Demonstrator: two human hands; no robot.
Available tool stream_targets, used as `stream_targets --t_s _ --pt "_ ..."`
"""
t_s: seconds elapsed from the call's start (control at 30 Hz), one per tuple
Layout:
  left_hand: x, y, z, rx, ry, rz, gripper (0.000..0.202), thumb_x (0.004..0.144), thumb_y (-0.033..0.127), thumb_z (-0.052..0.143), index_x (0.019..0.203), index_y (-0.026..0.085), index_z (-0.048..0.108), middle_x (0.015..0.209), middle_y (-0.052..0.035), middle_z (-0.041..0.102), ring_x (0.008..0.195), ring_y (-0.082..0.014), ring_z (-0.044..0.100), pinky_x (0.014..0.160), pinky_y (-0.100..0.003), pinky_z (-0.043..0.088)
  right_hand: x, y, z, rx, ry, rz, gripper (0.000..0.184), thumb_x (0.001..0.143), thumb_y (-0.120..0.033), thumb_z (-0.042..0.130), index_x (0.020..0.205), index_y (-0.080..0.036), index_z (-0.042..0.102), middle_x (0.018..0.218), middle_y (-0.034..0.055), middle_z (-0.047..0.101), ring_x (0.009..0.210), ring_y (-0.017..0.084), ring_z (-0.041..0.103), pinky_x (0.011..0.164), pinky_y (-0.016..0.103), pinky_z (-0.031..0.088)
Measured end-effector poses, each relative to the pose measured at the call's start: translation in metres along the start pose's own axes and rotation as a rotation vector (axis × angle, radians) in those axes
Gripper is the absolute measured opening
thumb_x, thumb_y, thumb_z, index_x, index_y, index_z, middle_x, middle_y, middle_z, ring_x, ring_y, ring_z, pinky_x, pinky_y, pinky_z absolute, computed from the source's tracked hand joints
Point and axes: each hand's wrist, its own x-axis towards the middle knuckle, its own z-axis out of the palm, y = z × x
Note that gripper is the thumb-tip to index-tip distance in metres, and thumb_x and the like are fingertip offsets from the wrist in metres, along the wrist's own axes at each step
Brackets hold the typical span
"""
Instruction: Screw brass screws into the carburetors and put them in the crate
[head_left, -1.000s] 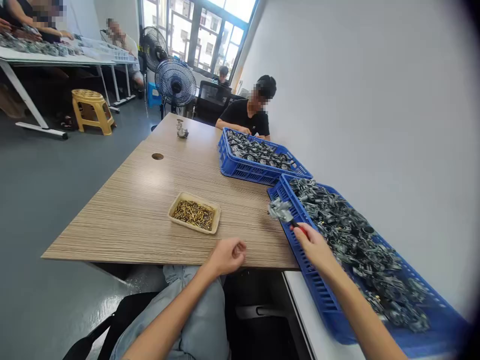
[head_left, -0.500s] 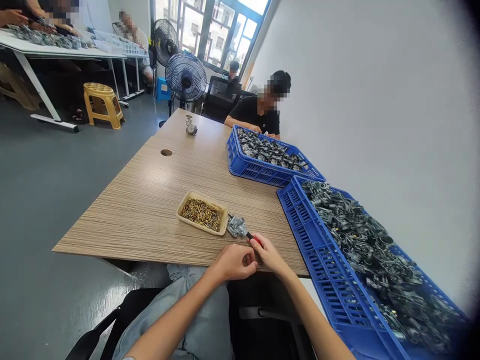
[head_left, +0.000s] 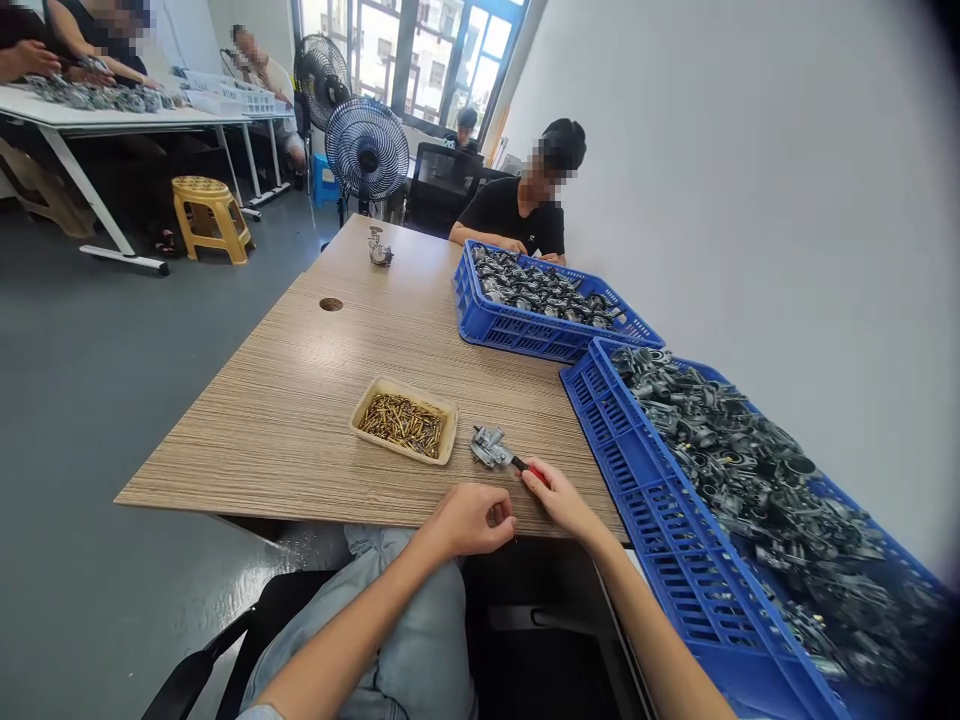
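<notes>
My right hand [head_left: 559, 497] grips a red-handled tool [head_left: 529, 469] whose tip sits in a small grey metal part [head_left: 487, 446], resting on the wooden table [head_left: 337, 340]. My left hand [head_left: 471, 518] is curled into a loose fist at the table's near edge, just left of the right hand; what it holds, if anything, is hidden. A beige tray [head_left: 405, 421] of small brass pieces lies just left of the metal part.
A blue crate [head_left: 652, 510] full of grey metal parts stands at my right, a second blue crate [head_left: 525, 335] behind it. A person in black sits at the far end. A lone metal part [head_left: 379, 250], two fans, a yellow stool [head_left: 210, 215] and other workers lie beyond.
My right hand carried the metal part on the tool from over the near crate leftward and down to the table beside the beige tray. The left hand stayed curled at the table edge.
</notes>
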Motion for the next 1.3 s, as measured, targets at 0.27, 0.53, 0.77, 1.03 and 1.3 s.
stream_targets --t_s 0.27,0.53,0.77,1.03,1.3 --pt "0.002 -0.001 0.002 0.018 -0.016 -0.023 0.008 0.084 0.027 0.063 0.084 0.022 0.069 0.08 -0.0007 0.073 0.075 -0.016 0.065 0.069 -0.025 0.042 -0.01 0.018 -0.025 -0.039 0.08 -0.004 0.039 0.087 -0.052 0.059 0.107 -0.02 0.07 0.111 0.0105 0.074 0.106 0.03 0.065 0.1 0.045 0.048" --pt "-0.003 0.021 -0.022 0.044 -0.002 0.045 0.01 0.088 0.026 0.061 0.095 0.021 0.067 0.086 0.0 0.071 0.073 -0.0134 0.06 0.068 -0.024 0.042 -0.045 0.043 -0.022 -0.08 0.253 0.011 0.042 0.087 -0.055 0.06 0.105 -0.019 0.071 0.108 0.0133 0.076 0.104 0.033 0.068 0.096 0.046 0.05" --pt "0.027 0.009 -0.141 0.443 -0.032 -0.039 0.014 0.09 0.025 0.055 0.092 0.019 0.068 0.088 -0.0038 0.071 0.08 -0.0183 0.062 0.072 -0.026 0.043 -0.054 0.047 -0.004 -0.095 0.444 -0.043 0.039 0.089 -0.054 0.058 0.1 -0.019 0.07 0.1 0.0122 0.074 0.092 0.029 0.068 0.082 0.04 0.053" --pt "0.043 -0.024 -0.178 0.737 -0.23 -0.161 0.012 0.075 0.015 0.06 0.073 0.023 0.069 0.077 -0.0024 0.07 0.071 -0.0184 0.059 0.063 -0.026 0.036 -0.056 0.051 0.0 -0.098 0.466 -0.111 0.034 0.094 -0.051 0.055 0.103 -0.022 0.068 0.103 0.0118 0.071 0.093 0.028 0.066 0.075 0.037 0.053" --pt "0.044 -0.032 -0.178 0.746 -0.259 -0.16 0.012 0.07 0.013 0.06 0.068 0.023 0.065 0.071 -0.0012 0.067 0.066 -0.0166 0.056 0.061 -0.025 0.034 -0.056 0.047 0.001 -0.074 0.478 -0.125 0.034 0.095 -0.051 0.054 0.104 -0.021 0.068 0.103 0.0119 0.07 0.093 0.028 0.066 0.075 0.038 0.053"
